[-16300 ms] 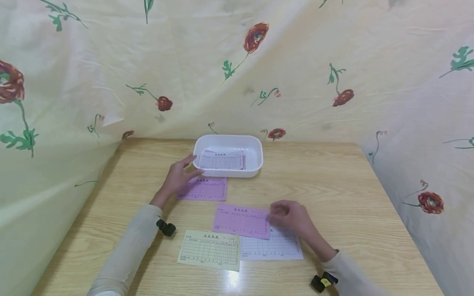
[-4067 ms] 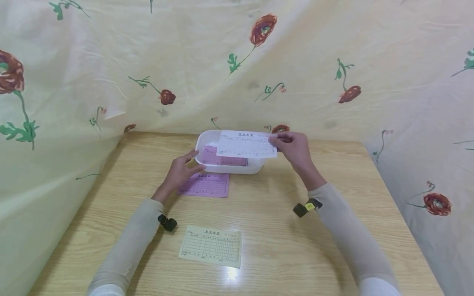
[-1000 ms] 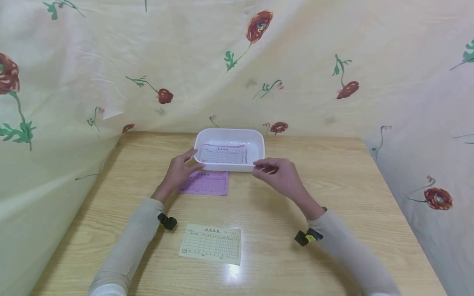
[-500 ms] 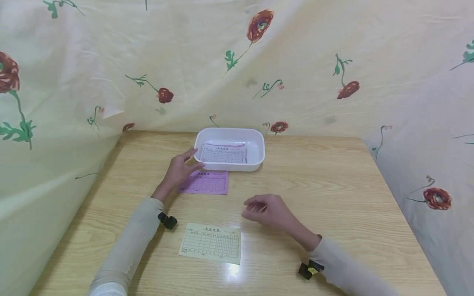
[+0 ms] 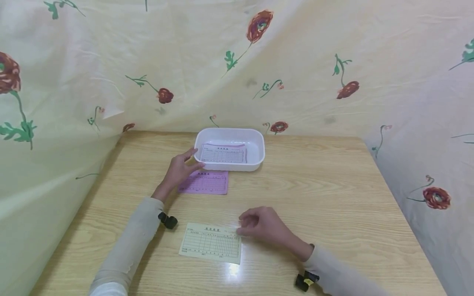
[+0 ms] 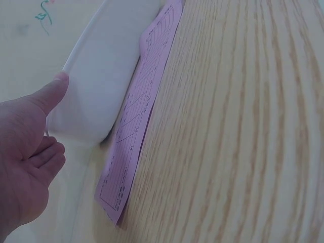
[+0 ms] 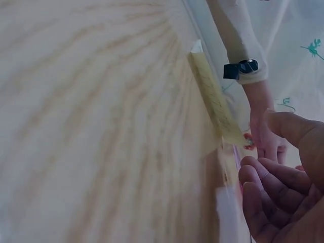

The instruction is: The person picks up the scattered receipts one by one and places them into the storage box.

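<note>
In the head view, my left hand point(image 5: 178, 170) grips the left end of a white plastic box point(image 5: 255, 166). Its thumb lies against the box's outer wall point(image 6: 96, 86) in the left wrist view. A white printed form point(image 5: 223, 154) lies in the box on top of pink ones. Partly under the box's front sits a pink form point(image 5: 207, 183). My right hand point(image 5: 266, 227) is at the upper right corner of a yellow form point(image 5: 211, 243) on the table; a gap shows between thumb and curved fingers in the right wrist view, with nothing held.
The wooden table point(image 5: 314, 185) ends at a hanging flowered cloth point(image 5: 307, 53) behind the box and at both sides. Each wrist wears a small black camera point(image 5: 168, 221). Bare wood surrounds the yellow form.
The white form held by my right hand seconds ago now lies in the box. That hand has since come back from the box's front right to the yellow form. My left hand stays put.
</note>
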`<state>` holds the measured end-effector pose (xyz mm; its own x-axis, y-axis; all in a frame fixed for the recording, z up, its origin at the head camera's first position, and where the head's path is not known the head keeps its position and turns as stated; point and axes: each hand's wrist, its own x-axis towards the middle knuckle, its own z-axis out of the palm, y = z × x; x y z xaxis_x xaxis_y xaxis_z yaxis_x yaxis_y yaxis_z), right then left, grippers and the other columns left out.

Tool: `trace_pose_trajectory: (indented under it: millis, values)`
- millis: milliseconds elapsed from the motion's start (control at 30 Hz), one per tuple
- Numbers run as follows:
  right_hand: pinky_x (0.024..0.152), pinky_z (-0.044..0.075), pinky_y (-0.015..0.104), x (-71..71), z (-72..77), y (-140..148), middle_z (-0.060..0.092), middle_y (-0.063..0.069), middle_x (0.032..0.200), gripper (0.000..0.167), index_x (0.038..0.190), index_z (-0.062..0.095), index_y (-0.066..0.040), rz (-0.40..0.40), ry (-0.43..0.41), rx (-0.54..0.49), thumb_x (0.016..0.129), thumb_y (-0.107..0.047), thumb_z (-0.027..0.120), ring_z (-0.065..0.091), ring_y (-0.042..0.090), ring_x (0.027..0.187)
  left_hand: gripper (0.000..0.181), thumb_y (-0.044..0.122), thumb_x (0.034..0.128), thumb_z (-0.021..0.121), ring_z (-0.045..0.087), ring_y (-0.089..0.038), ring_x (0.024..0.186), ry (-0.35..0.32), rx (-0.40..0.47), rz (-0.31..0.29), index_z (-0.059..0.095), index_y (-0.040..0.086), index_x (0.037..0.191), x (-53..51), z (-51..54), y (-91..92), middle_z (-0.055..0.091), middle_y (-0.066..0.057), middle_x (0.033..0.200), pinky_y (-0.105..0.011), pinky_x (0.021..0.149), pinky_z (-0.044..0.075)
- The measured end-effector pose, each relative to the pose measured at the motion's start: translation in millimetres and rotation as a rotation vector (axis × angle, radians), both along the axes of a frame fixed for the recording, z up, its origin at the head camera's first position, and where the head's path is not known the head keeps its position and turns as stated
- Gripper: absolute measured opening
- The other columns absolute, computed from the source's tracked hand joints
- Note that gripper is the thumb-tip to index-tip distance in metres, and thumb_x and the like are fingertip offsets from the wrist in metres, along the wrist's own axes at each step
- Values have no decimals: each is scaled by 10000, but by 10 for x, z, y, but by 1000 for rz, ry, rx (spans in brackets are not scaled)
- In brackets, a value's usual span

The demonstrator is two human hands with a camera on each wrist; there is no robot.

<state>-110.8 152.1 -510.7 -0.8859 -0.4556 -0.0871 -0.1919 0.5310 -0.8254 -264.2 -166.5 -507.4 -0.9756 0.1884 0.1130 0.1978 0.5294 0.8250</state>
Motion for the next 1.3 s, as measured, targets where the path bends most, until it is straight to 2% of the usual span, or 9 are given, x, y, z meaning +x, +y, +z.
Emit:
trace_pose_trajectory:
  millis: [267,567,833,1100,1300]
  values:
    - [636,585,227,29,-55,-34,709,-128,793,341,1009,784,-112,22,48,43,778,-339,891,650,44,690,754,382,919,769,376,-397,1472,-7,7,5,459,38,1514,-5,-10,2,334,-203,1621,-506,1187,393]
    - [610,567,209,47,-61,-75,709,-119,735,292,929,774,-97,46,53,88,768,-309,894,635,22,635,760,373,921,769,370,-401,1474,-11,17,0,447,30,1518,-1,2,1,327,-195,1625,-505,1188,389]
    - [617,545,201,71,-68,-121,660,-144,687,131,817,739,-160,56,82,132,790,-191,863,600,9,618,761,376,923,766,356,-392,1484,-26,19,3,438,45,1526,19,9,13,321,-183,1631,-514,1198,370]
    - [615,555,210,59,-42,-117,636,-115,732,112,816,695,-178,59,122,99,871,-127,779,584,33,660,754,370,924,765,357,-399,1481,-28,14,10,441,56,1527,16,1,16,317,-184,1633,-518,1197,369]
    - [654,576,230,34,-47,-85,654,-95,794,87,882,685,-168,27,104,27,908,-102,734,610,62,723,753,373,925,761,355,-395,1483,-23,13,6,440,58,1528,15,-3,13,318,-181,1634,-516,1198,368]
